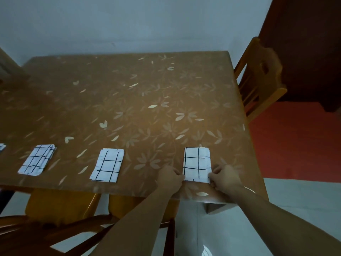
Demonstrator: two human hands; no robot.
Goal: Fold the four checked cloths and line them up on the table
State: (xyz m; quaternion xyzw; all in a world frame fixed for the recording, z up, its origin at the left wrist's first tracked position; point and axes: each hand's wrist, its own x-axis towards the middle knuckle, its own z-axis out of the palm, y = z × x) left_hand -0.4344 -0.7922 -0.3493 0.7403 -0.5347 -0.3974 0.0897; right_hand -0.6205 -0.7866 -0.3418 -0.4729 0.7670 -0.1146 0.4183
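Our left hand (170,177) and right hand (224,179) pinch the fourth folded cloth's (196,164) near corners by the desk's (129,100) near right edge (long axis pointing away), fingers curled.

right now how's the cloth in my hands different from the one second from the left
The right cloth is held at its near corners by the left hand and right hand; the second-left cloth lies untouched. The right cloth sits square; the other lies slanted, layers fanned at its far edge. Both are folded, white with dark checks.
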